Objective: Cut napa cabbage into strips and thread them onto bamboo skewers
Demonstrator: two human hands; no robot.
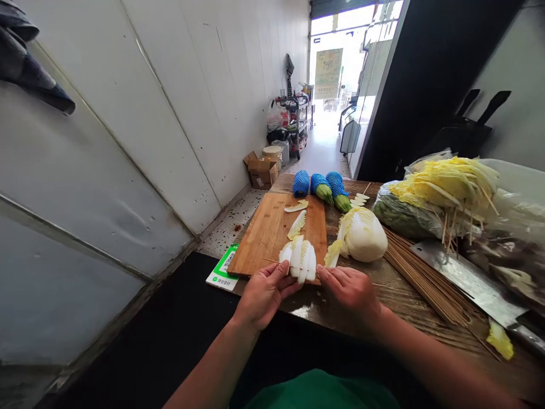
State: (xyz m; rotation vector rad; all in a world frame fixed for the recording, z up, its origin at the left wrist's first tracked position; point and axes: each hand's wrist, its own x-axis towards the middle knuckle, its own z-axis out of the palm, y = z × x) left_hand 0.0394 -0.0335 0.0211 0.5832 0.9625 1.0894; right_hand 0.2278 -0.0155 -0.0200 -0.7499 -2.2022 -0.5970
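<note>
Both grips closed on one bundle of cabbage slices [298,259]: left hand [264,293] pinching the white stem ends from the left, fingers curled tight; right hand [349,293] pinching from the right, thumb and forefinger at the lower edge of the slices. Bundle held at the near edge of the cutting board [272,233], leaf tips pointing away. Thin bamboo skewer [271,261] poking out to the left of the bundle, just above the left thumb; whether it passes through the slices, cannot tell.

Largest first: wooden tabletop [409,307] carrying everything, dark and worn. Far right, heap of skewered yellow cabbage [447,187] lying over a clear bag of greens [395,216]. Cutting board to the left of centre, pale wood, with two loose cabbage pieces [297,224] on it. Cleaver [468,281] flat on the tabletop at right, blade toward the board. Spread of bare skewers [421,272] between cleaver and cabbage wedge [361,234], the wedge just beside the board's right edge. Three vegetables in blue foam netting [321,187] at the far end of the board. Green-and-white card [222,272] tucked under the board's near left corner. Small yellow leaf scrap [499,339] near the cleaver handle.
</note>
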